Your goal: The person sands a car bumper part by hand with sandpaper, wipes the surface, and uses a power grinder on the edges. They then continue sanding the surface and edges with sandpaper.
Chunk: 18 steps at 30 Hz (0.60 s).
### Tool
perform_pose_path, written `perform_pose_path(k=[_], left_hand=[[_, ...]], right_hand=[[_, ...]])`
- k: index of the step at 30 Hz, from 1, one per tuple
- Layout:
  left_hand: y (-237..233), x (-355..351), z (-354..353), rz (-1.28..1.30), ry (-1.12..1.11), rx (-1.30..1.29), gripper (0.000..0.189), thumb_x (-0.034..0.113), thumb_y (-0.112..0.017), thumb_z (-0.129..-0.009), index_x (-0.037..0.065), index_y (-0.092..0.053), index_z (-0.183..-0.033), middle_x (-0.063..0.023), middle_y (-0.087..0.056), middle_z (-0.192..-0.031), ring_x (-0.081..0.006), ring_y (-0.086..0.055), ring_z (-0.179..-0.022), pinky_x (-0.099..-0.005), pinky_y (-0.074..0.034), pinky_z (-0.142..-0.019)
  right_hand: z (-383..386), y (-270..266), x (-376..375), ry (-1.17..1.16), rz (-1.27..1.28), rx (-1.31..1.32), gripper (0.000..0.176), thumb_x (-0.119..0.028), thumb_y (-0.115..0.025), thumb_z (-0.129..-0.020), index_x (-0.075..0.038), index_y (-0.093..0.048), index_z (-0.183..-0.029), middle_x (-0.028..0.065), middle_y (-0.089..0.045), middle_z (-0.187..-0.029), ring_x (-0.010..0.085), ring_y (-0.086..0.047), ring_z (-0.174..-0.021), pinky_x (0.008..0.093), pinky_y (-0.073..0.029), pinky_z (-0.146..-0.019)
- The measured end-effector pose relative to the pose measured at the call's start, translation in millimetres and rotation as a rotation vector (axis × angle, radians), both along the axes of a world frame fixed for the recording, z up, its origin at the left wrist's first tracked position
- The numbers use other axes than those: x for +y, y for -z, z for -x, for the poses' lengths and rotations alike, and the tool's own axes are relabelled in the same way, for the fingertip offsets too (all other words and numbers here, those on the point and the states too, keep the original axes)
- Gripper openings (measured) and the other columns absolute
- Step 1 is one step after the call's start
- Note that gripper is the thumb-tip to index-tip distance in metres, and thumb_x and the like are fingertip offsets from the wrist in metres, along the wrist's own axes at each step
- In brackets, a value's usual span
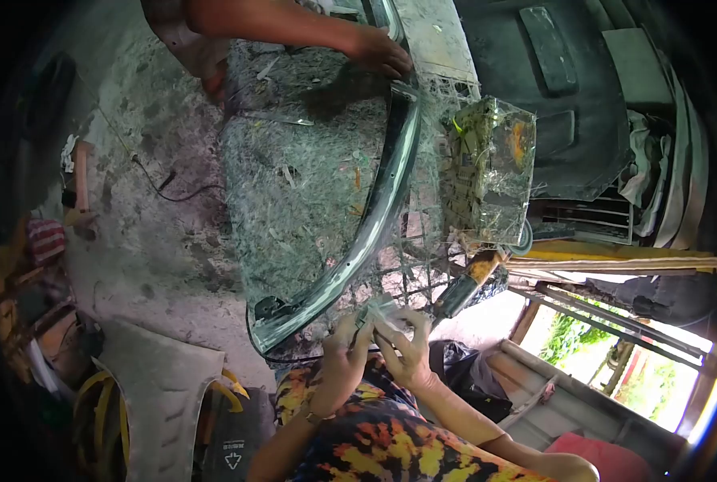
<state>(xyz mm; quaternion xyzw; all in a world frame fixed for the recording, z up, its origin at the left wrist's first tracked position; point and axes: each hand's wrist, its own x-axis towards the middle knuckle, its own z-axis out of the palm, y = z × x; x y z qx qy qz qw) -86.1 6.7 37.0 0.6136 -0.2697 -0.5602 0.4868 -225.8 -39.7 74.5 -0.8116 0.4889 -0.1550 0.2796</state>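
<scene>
Close to my body, my left hand (344,357) and my right hand (408,353) both pinch a small clear plastic bag (381,307). The fingers of each are closed on the film, and what the bag contains does not show. Just beyond them lies a long, curved car trim piece (387,205), glossy and dark with light reflections. Its wide near end (272,317) points toward my left side. Under it is a worktable (294,209) with a dusty, greenish top.
Across the table, another person's hand (381,52) is at the trim's far end. A tape-covered box (493,173) stands on the right, near a rusty-orange tool (472,281). A dark panel (551,88) lies beyond. A grey fender-like panel (162,394) is at lower left.
</scene>
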Motion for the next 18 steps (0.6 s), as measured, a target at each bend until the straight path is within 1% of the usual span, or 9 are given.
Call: perform_pose_path(k=[1,2,4,5,7,9,13,17,18], left_hand=[[3,1,1,0.066,0.056,-0.100,0.029,0.010,-0.061,-0.100,-0.004,-0.060,-0.125,-0.0154,-0.067,-0.093,-0.0118,-0.066,-0.075,-0.0336,-0.057,-0.072],[3,4,1,0.070,0.053,-0.094,0.029,0.010,-0.061,-0.100,-0.004,-0.060,-0.125,-0.0154,-0.067,-0.093,-0.0118,-0.066,-0.075,-0.0336,-0.057,-0.072],[2,9,1,0.014,0.062,-0.133,0.052,0.002,-0.062,-0.097,-0.003,-0.046,-0.147,-0.0072,-0.071,-0.096,-0.0090,-0.061,-0.087,-0.0265,-0.050,-0.078],[0,9,0,0.022,0.062,-0.129,0.052,0.002,-0.062,-0.097,-0.003,-0.046,-0.147,-0.0072,-0.071,-0.096,-0.0090,-0.061,-0.087,-0.0265,-0.050,-0.078],[-6,9,-4,0.110,0.019,-0.101,0.055,-0.001,-0.060,-0.098,-0.002,-0.043,-0.150,-0.0089,-0.072,-0.102,-0.0103,-0.063,-0.091,-0.0274,-0.051,-0.083],[-8,14,-9,0.105,0.034,-0.055,0.054,-0.001,-0.059,-0.098,-0.002,-0.043,-0.150,-0.0103,-0.072,-0.104,-0.0110,-0.063,-0.094,-0.0277,-0.051,-0.086],[-16,21,-20,0.022,0.084,0.035,0.052,-0.001,-0.056,-0.100,-0.002,-0.043,-0.150,-0.0135,-0.072,-0.110,-0.0125,-0.065,-0.101,-0.0280,-0.050,-0.091],[-14,27,-29,0.060,0.060,0.013,0.049,0.000,-0.055,-0.101,-0.002,-0.044,-0.148,-0.0123,-0.072,-0.109,-0.0119,-0.064,-0.100,-0.0277,-0.050,-0.091],[-15,26,-32,0.013,0.067,0.051,0.047,0.000,-0.055,-0.101,-0.002,-0.044,-0.147,-0.0113,-0.072,-0.108,-0.0115,-0.064,-0.098,-0.0276,-0.051,-0.090]], right_hand=[[2,3,3,0.017,-0.108,-0.121,0.039,-0.001,-0.069,-0.085,-0.005,-0.067,-0.124,0.0206,-0.057,-0.125,0.0369,-0.058,-0.110,0.0432,-0.048,-0.092],[3,4,4,0.043,-0.154,-0.108,0.037,-0.001,-0.069,-0.086,-0.003,-0.065,-0.122,0.0195,-0.060,-0.120,0.0369,-0.059,-0.108,0.0433,-0.048,-0.092],[0,3,3,0.093,-0.211,-0.134,0.035,-0.002,-0.069,-0.087,-0.003,-0.064,-0.121,0.0192,-0.060,-0.119,0.0369,-0.059,-0.108,0.0432,-0.049,-0.093],[-1,2,2,0.146,-0.275,-0.166,0.033,-0.002,-0.069,-0.087,-0.002,-0.064,-0.120,0.0188,-0.060,-0.118,0.0368,-0.060,-0.107,0.0430,-0.049,-0.093],[-8,-6,-1,0.134,-0.259,-0.174,0.032,-0.004,-0.070,-0.087,-0.001,-0.063,-0.118,0.0182,-0.061,-0.117,0.0362,-0.060,-0.106,0.0421,-0.049,-0.093],[-13,-9,1,0.270,-0.348,-0.175,0.033,-0.005,-0.070,-0.087,0.000,-0.062,-0.119,0.0185,-0.060,-0.116,0.0351,-0.060,-0.107,0.0411,-0.049,-0.094],[-20,-11,8,0.277,-0.267,-0.125,0.037,-0.006,-0.069,-0.086,-0.001,-0.063,-0.123,0.0184,-0.058,-0.115,0.0340,-0.060,-0.107,0.0404,-0.049,-0.094],[-28,-18,9,0.264,-0.193,-0.122,0.037,-0.006,-0.070,-0.087,-0.001,-0.064,-0.123,0.0185,-0.059,-0.116,0.0347,-0.060,-0.107,0.0396,-0.049,-0.094],[-32,-20,9,0.280,-0.167,-0.150,0.039,-0.004,-0.072,-0.085,-0.002,-0.066,-0.123,0.0155,-0.062,-0.112,0.0286,-0.062,-0.104,0.0359,-0.049,-0.090]])
